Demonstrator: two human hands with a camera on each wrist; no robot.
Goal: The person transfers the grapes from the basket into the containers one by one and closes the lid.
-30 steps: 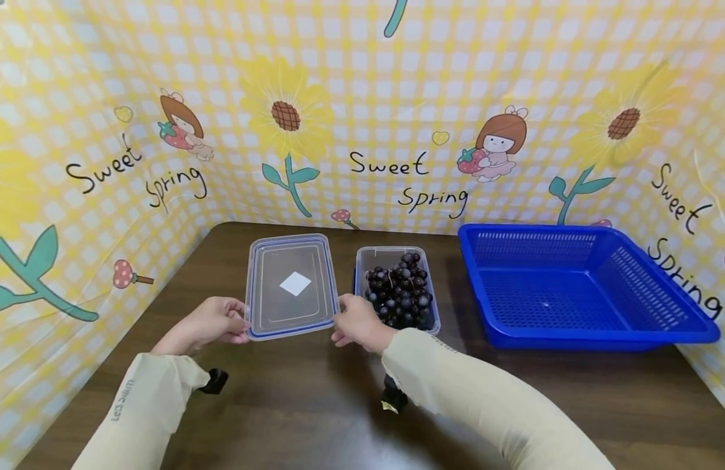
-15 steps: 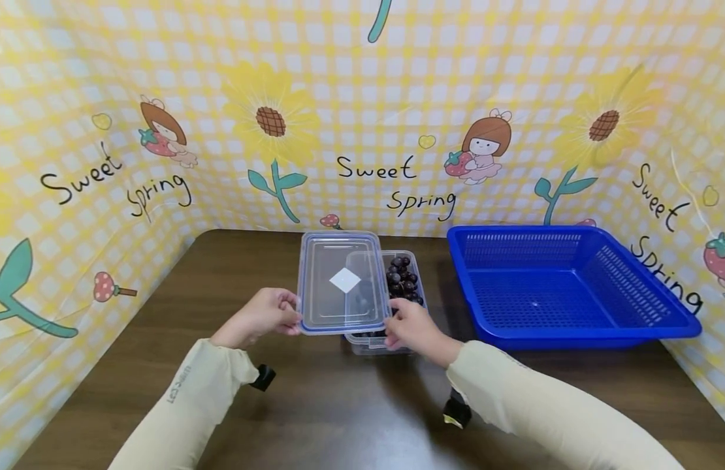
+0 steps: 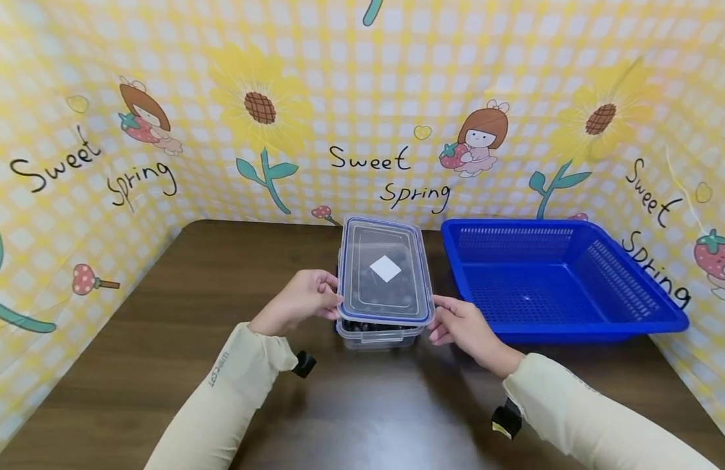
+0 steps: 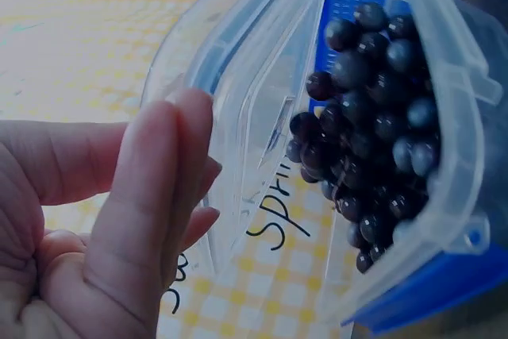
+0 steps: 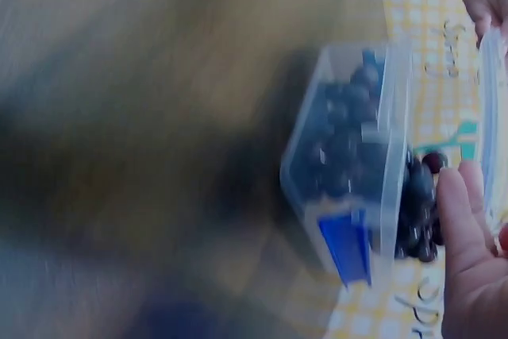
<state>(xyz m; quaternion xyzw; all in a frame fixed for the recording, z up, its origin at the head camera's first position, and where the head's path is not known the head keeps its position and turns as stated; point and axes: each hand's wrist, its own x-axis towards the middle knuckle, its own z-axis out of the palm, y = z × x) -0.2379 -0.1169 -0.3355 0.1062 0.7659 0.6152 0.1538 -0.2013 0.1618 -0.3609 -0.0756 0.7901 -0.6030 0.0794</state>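
My left hand (image 3: 300, 295) pinches the left edge of a clear plastic lid (image 3: 374, 294) that has a blue seal and a white diamond label. At the opposite edge, my right hand (image 3: 465, 326) pinches the same lid near its front corner. Directly beneath lies a clear food container (image 3: 381, 341) heaped with dark grapes (image 4: 357, 125), which rise above its rim. Both wrist views show a gap between lid and container. From the head, the lid covers most of the grapes. A blue side clip (image 5: 346, 248) hangs down the container's wall.
Just right of the container stands a wide blue plastic basket (image 3: 574, 329) with slotted sides. Everything rests on a dark wooden table (image 3: 221, 261). A yellow checked cloth (image 3: 315, 85) with printed flowers hangs behind and along both sides.
Both hands have carried the lid rightward, from beside the container, across part of the grapes, to over the container. The container and basket stay put; the head view has shifted slightly.
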